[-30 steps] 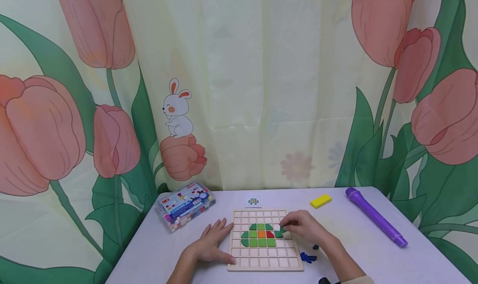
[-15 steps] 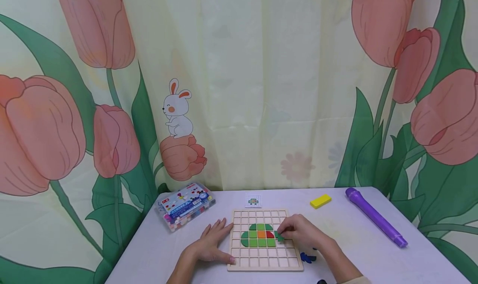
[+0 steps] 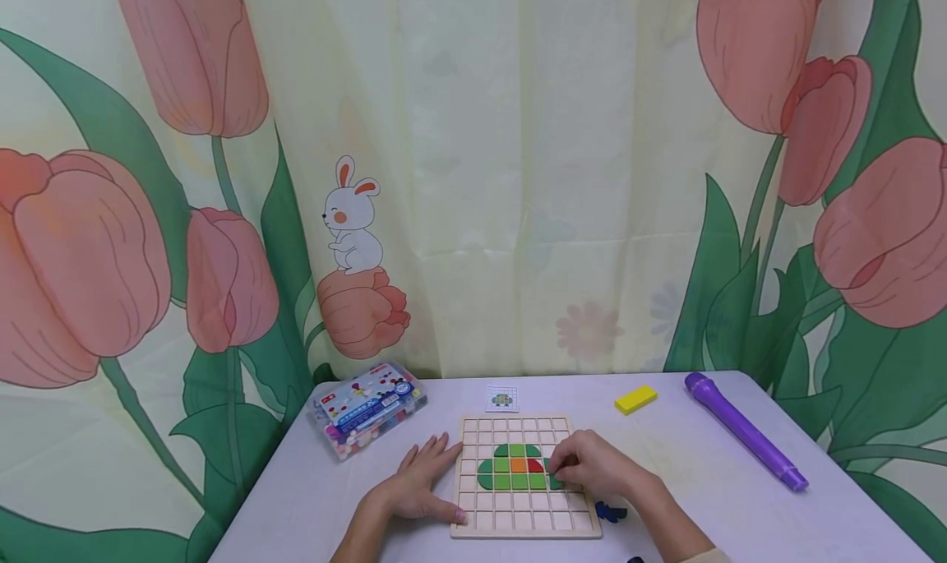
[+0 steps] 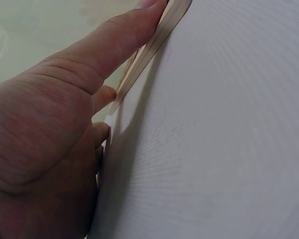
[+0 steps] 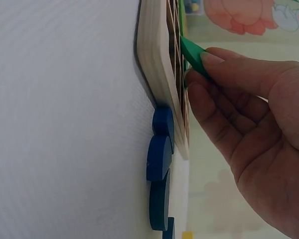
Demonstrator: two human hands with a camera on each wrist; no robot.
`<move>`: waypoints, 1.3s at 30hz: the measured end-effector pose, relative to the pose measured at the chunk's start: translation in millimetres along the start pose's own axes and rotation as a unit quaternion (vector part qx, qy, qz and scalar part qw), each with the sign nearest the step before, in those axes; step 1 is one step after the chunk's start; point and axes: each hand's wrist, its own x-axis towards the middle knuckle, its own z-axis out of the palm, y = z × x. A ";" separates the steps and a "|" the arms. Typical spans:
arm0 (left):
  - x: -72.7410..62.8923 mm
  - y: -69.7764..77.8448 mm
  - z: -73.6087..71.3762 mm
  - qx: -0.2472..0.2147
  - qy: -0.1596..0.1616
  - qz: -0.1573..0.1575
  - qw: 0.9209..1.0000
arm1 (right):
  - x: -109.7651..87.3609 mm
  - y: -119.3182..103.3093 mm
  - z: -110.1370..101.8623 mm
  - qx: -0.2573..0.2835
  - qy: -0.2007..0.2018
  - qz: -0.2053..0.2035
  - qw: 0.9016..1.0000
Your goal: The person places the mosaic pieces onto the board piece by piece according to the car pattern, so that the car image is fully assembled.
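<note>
A wooden grid board (image 3: 510,523) lies on the table with green, orange and red tiles set in its middle cells. My right hand (image 3: 595,464) pinches a green curved tile (image 5: 193,57) between thumb and fingers, its lower edge at the grid on the right side of the tile pattern. My left hand (image 3: 418,485) rests at the board's left edge, fingers spread and thumb on the rim; the left wrist view shows the thumb (image 4: 114,42) along the wooden edge. Dark blue pieces (image 5: 159,157) lie against the board's right side.
Behind the board lies a small picture card (image 3: 502,398) with a similar pattern. A clear box of colourful pieces (image 3: 370,407) sits at the back left. A yellow block (image 3: 635,399) and a purple microphone-shaped stick (image 3: 746,430) lie to the right.
My right hand has moved slightly down and toward the pattern, bringing the green tile from above the grid to a cell at the right. The left hand has stayed in place.
</note>
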 end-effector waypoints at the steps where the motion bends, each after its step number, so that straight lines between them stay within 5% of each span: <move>1: 0.0 0.0 0.0 0.000 0.000 0.000 1.000 | -0.1 -0.4 -0.1 -0.001 0.000 0.001 1.000; 39: 2.0 -1.9 -0.3 0.006 -0.002 -0.003 1.000 | 2.3 4.1 2.3 -0.011 -0.034 -0.007 0.999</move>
